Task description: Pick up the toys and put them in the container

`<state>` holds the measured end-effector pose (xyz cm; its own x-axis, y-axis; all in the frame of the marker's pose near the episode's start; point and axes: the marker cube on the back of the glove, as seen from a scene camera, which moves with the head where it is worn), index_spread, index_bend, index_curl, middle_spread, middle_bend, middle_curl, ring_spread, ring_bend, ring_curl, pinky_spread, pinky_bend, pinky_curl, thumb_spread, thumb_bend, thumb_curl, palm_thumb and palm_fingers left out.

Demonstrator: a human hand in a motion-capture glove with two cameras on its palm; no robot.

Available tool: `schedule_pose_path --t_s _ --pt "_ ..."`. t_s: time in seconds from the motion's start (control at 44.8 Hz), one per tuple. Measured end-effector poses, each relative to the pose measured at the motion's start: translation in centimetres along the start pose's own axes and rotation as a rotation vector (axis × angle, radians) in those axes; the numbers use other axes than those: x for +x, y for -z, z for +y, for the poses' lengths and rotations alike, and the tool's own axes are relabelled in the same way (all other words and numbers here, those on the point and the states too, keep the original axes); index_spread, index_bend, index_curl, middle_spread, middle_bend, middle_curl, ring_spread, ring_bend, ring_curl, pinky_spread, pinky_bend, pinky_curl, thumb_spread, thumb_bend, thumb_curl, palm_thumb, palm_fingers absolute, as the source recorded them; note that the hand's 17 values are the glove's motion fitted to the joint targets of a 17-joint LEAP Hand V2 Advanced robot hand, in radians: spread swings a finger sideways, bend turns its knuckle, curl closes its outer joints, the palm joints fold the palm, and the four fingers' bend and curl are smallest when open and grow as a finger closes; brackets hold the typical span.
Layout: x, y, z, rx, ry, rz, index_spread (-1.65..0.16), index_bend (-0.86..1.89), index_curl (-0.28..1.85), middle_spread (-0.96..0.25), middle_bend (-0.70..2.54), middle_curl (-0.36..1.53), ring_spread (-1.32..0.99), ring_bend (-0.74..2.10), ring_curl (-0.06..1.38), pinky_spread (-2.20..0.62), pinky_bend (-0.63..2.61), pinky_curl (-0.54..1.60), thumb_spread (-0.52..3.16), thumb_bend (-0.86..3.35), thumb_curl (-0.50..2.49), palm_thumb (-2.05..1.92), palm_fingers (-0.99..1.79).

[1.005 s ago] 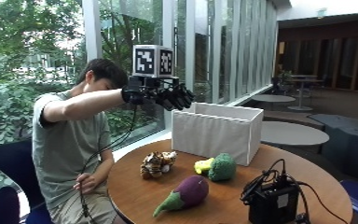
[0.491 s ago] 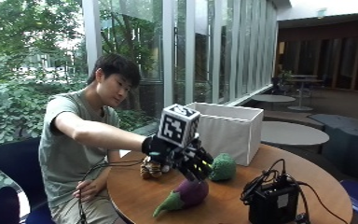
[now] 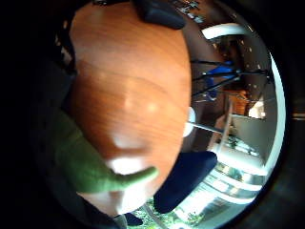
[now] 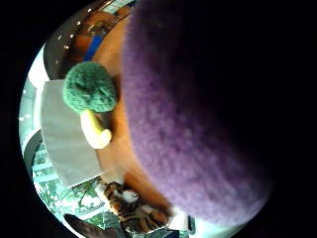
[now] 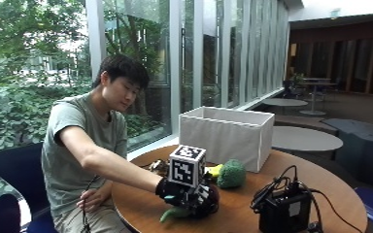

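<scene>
Table (image 5: 315, 189) under my gloved right hand (image 5: 190, 196), which sits low on the purple eggplant toy (image 4: 198, 114), fingers curled round it, its green stem (image 3: 90, 167) poking out beside the palm. I see the broccoli toy (image 5: 230, 174) just beside the white container (image 5: 225, 136), the tiger toy (image 4: 131, 208) close by

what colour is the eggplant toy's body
Purple, with a green stem; the eggplant toy shows best in the thumb side palm view.
</scene>
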<state>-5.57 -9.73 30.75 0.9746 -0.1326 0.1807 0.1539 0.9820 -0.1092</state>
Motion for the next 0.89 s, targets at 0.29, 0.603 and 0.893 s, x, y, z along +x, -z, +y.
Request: schedule_pose_path --t_s 0.29,0.603,0.893 --pt "-1.0 1.2 -2.0 0.001 -0.037 -0.066 -0.25 0.44 0.11 -0.28 0.84 0.56 -0.34 1.27 0.49 -0.36 1.07 0.45 0.92 0.18 0.45 0.52 1.20" --pt "-0.5 14.4 -0.3 0.031 -0.058 -0.031 -0.30 0.82 0.26 -0.26 1.02 0.69 -0.35 1.31 0.54 -0.39 1.04 0.47 0.67 0.14 0.60 0.57 1.14" --pt "-5.9 29.0 2.9 0.227 0.008 0.034 -0.31 0.90 0.34 -0.25 1.07 0.75 -0.35 1.35 0.57 -0.39 1.07 0.50 0.55 0.10 0.71 0.59 1.09"
